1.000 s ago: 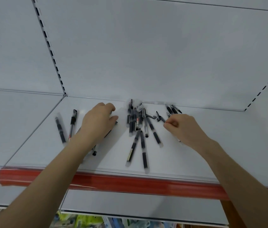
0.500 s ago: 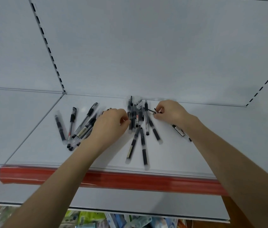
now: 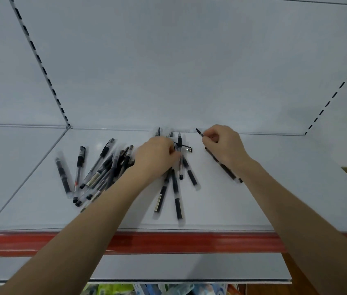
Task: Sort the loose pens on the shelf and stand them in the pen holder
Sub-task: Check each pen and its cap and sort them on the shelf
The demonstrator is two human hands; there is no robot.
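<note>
Several black-and-clear pens lie loose on the white shelf (image 3: 232, 209). One bunch of pens (image 3: 100, 173) fans out at the left. A second group of pens (image 3: 177, 188) lies in the middle. My left hand (image 3: 157, 158) sits on the middle group with fingers curled over pens near the back. My right hand (image 3: 223, 145) pinches a black pen (image 3: 200, 132) near the back wall. Another pen (image 3: 223, 167) lies partly under my right wrist. No pen holder is in view.
The shelf has a red front strip (image 3: 168, 241) and a white back wall (image 3: 189, 71) with slotted uprights. A lower white shelf (image 3: 168, 269) shows below, with coloured packages at the bottom edge.
My right hand has shifted right along the back wall with a pen pinched in it. My left hand has moved right onto the middle group, uncovering the left bunch.
</note>
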